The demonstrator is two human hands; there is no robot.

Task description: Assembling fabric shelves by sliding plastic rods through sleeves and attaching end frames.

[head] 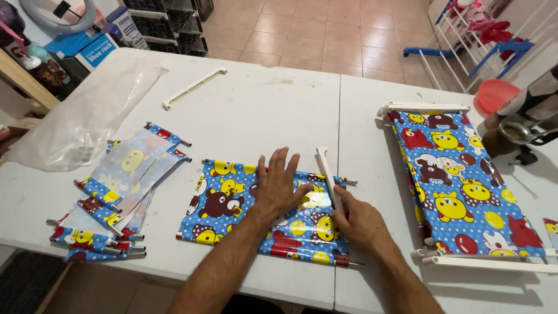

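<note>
Surface: a white folding table [279, 110] carried everything.
Centre: a blue cartoon-print sheet [232, 209] lay flat on it, a white plastic bar [329, 177] across its right end.
Left of that sheet: a stack of matching sheets [116, 192], then a clear plastic bag [81, 116].
Behind it: a second white bar [193, 87].
Right of it: an assembled printed panel [459, 186].

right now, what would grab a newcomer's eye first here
The bright blue cartoon-print sheet at the middle of the white table, pressed flat by the left hand while the right hand meets a cream plastic bar at its edge. A finished panel lies to the right, and a stack of matching sheets to the left.
</note>
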